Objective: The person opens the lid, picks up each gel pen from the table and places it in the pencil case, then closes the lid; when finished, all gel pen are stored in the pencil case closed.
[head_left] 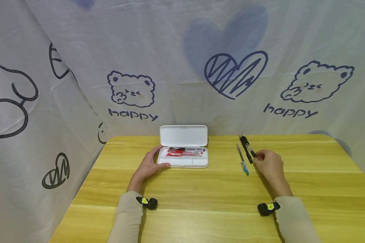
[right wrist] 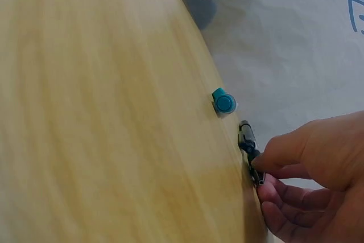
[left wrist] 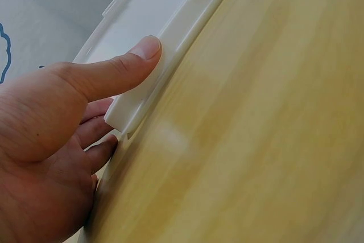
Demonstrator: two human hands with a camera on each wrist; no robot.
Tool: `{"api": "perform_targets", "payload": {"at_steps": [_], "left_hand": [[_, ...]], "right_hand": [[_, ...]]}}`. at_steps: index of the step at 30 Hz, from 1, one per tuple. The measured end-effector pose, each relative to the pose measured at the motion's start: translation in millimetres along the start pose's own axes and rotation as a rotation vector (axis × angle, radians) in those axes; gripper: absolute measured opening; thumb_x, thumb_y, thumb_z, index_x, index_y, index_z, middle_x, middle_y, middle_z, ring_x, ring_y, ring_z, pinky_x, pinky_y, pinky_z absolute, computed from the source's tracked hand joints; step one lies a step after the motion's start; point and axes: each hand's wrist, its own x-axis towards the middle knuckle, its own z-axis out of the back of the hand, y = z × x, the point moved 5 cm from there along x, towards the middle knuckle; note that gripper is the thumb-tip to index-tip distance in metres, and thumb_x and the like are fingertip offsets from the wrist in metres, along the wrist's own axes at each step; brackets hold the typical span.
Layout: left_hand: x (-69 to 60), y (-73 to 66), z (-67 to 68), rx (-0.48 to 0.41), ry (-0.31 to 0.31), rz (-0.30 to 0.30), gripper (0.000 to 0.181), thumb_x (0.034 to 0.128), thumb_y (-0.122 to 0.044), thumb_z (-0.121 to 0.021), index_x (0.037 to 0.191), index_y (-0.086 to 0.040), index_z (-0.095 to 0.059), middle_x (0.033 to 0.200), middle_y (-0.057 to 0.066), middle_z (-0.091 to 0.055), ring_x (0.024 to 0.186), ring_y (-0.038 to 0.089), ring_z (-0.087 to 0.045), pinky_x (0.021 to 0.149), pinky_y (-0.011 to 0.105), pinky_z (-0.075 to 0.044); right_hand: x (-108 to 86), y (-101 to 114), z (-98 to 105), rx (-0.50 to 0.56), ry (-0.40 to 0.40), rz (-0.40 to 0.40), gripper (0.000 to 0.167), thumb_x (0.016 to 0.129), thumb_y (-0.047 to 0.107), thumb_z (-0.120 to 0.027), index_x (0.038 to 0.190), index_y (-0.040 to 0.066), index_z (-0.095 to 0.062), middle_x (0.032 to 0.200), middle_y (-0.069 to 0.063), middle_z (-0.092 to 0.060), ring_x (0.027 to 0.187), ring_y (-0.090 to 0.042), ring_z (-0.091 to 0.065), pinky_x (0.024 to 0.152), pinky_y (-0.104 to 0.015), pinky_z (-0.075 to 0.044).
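A white pencil case [head_left: 182, 165] lies on the table with its lid [head_left: 184, 135] raised. Red and black pens [head_left: 185, 153] lie in its long rear compartment. My left hand [head_left: 149, 164] grips the case's left end, its thumb [left wrist: 122, 72] along the front edge and the other fingers around the end. On the right, my right hand [head_left: 270, 165] pinches the near end of a black pen with a clear barrel [head_left: 250, 148], between thumb and fingertips. Close beside it lies a black pen [head_left: 245, 148], and left of that a clear pen with a blue end [head_left: 242, 161].
The wooden table [head_left: 200, 202] reaches back to a pale cloth [head_left: 176, 67] with bear and heart drawings. Another cloth wall [head_left: 57, 135] hangs at the left. A wrist camera [head_left: 152, 203] is strapped to the left sleeve, and another [head_left: 264, 209] to the right.
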Motion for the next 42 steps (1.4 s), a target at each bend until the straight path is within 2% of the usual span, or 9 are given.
{"api": "perform_targets", "payload": {"at_steps": [9,15,19,26,33,35,38,40,42], "left_hand": [[-0.9,-1.0,2.4,0.016,0.003,0.010,0.088,0.0822,-0.029,-0.089,0.155,-0.014,-0.041,0.164,0.018,-0.032,0.153,0.044,-0.017,0.122,0.061,-0.013],[-0.8,-2.0,3.3,0.011,0.000,0.005,0.089,0.0827,-0.029,-0.088,0.156,-0.013,-0.040,0.164,0.020,-0.031,0.153,0.046,-0.013,0.122,0.062,-0.011],[-0.8,-2.3,4.2,0.008,-0.002,0.004,0.088,0.0828,-0.029,-0.088,0.156,-0.013,-0.041,0.165,0.020,-0.030,0.153,0.046,-0.011,0.122,0.062,-0.011],[0.7,1.5,2.7,-0.002,-0.007,0.002,0.090,0.0799,-0.029,-0.091,0.155,-0.014,-0.043,0.152,0.023,-0.041,0.139,0.040,-0.038,0.121,0.058,-0.022],[1.8,2.4,0.2,0.009,-0.011,0.004,0.090,0.0800,-0.030,-0.090,0.155,-0.013,-0.043,0.152,0.023,-0.042,0.138,0.040,-0.039,0.121,0.059,-0.024],[1.4,2.3,-0.2,0.011,-0.011,0.008,0.090,0.0799,-0.030,-0.090,0.155,-0.013,-0.043,0.153,0.023,-0.042,0.139,0.040,-0.039,0.121,0.059,-0.023],[0.8,2.0,-0.3,0.011,-0.010,0.010,0.091,0.0800,-0.030,-0.090,0.155,-0.013,-0.042,0.156,0.022,-0.040,0.143,0.041,-0.035,0.121,0.059,-0.021],[0.6,1.6,-0.1,0.012,-0.010,0.010,0.090,0.0802,-0.030,-0.090,0.155,-0.013,-0.042,0.158,0.021,-0.038,0.145,0.041,-0.033,0.122,0.060,-0.020],[0.5,1.1,0.2,0.012,-0.011,0.008,0.090,0.0804,-0.031,-0.090,0.155,-0.014,-0.042,0.159,0.020,-0.038,0.146,0.041,-0.032,0.122,0.059,-0.020]], "right_hand": [[0.6,2.5,2.8,0.038,-0.088,-0.013,0.021,0.092,0.006,-0.069,0.105,-0.008,-0.075,0.090,-0.020,-0.075,0.082,-0.037,-0.069,0.075,-0.054,-0.053],[1.9,15.1,4.2,0.138,-0.132,0.009,0.018,0.093,0.006,-0.070,0.107,-0.003,-0.077,0.092,-0.018,-0.076,0.085,-0.035,-0.072,0.072,-0.044,-0.057],[0.6,30.6,-1.5,0.204,-0.103,0.057,0.017,0.094,0.004,-0.070,0.108,-0.002,-0.078,0.098,-0.021,-0.075,0.088,-0.036,-0.073,0.069,-0.038,-0.058],[-6.7,58.2,-20.9,0.254,-0.036,0.159,0.016,0.094,0.000,-0.071,0.108,-0.001,-0.077,0.103,-0.020,-0.075,0.088,-0.033,-0.071,0.072,-0.041,-0.058],[-6.9,85.6,-42.0,0.308,-0.015,0.212,0.014,0.093,-0.001,-0.072,0.106,0.000,-0.078,0.103,-0.017,-0.075,0.090,-0.032,-0.070,0.075,-0.046,-0.059],[-5.1,94.0,-49.4,0.319,-0.010,0.220,0.014,0.093,-0.001,-0.072,0.106,0.001,-0.078,0.105,-0.016,-0.075,0.090,-0.032,-0.071,0.091,-0.053,-0.055],[-2.0,106.0,-61.9,0.343,0.005,0.218,0.014,0.093,-0.001,-0.073,0.105,0.001,-0.078,0.106,-0.015,-0.075,0.092,-0.031,-0.071,0.093,-0.053,-0.052],[0.7,113.5,-70.1,0.370,0.018,0.210,0.013,0.093,-0.001,-0.072,0.104,0.002,-0.078,0.104,-0.014,-0.075,0.092,-0.029,-0.070,0.092,-0.050,-0.053],[3.2,120.7,-78.4,0.390,0.026,0.207,0.013,0.092,-0.002,-0.072,0.103,0.002,-0.078,0.104,-0.012,-0.074,0.092,-0.028,-0.069,0.076,-0.042,-0.055]]}}
